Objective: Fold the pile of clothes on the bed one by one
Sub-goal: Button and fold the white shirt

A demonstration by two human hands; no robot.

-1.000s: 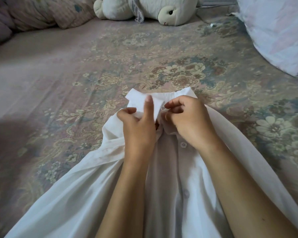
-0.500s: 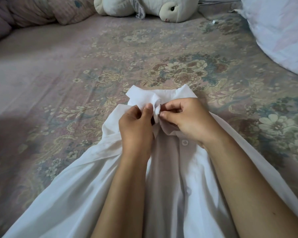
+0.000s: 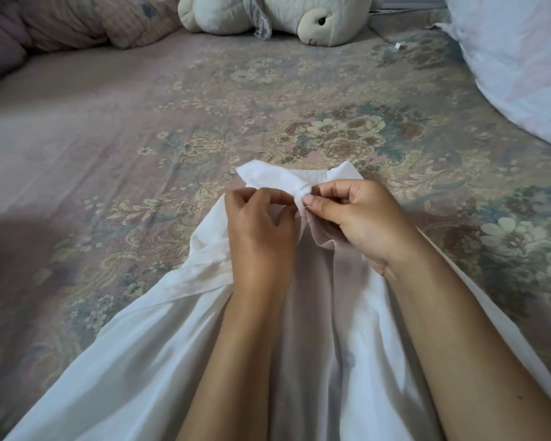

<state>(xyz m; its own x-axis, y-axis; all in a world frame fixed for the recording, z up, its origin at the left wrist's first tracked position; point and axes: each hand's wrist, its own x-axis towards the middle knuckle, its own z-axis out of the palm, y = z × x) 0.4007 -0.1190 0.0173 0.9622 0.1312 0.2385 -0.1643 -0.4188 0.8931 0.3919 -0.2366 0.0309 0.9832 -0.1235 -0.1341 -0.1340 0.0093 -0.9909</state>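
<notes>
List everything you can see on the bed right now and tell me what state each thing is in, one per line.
white shirt: spread flat on the bed, unfolded, collar end away from the person
left hand: pinching the collar
right hand: pinching the collar
stuffed toy: lying on its side at the far edge
white pillow: lying at the far right
bed sheet: floral, laid flat

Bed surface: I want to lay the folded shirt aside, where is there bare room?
Bare sheet lies left of the white shirt, and between its collar and the stuffed toy. Crowded: pillow at right, bedding far left.
</notes>
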